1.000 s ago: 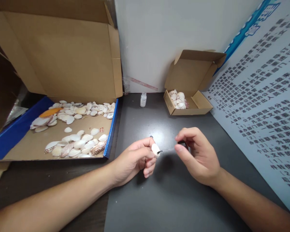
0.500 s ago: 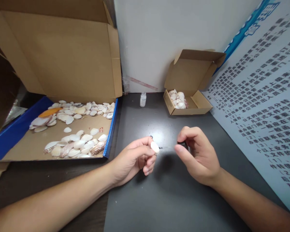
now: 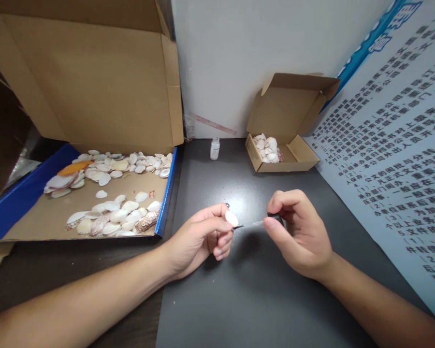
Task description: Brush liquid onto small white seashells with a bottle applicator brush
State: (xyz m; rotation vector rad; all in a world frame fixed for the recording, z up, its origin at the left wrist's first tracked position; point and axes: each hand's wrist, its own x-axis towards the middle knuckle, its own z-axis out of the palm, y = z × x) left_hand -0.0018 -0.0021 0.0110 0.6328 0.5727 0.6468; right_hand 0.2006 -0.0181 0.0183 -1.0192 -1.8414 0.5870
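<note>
Between thumb and fingers, my left hand [image 3: 210, 234] pinches a small white seashell [image 3: 231, 218] above the dark table. My right hand [image 3: 299, 234] is closed on the black cap of a brush applicator [image 3: 274, 217]. A thin clear stem runs left from the cap, and its dark tip lies at the lower edge of the shell; whether it touches, I cannot tell. Farther back stands a small clear glass bottle [image 3: 214, 149] with a pale label and no cap on it.
On the left, a blue-edged cardboard box [image 3: 160, 212] holds many loose shells [image 3: 119, 216]. A smaller open cardboard box [image 3: 275, 167] with white shells [image 3: 268, 149] stands at back right. A printed panel [image 3: 395, 159] leans along the right side; a white wall [image 3: 217, 63] rises behind.
The applicator's stem and dark tip now show clearly at the shell's lower edge. The shell has turned and shifted slightly left; both hands stay nearly in place.
</note>
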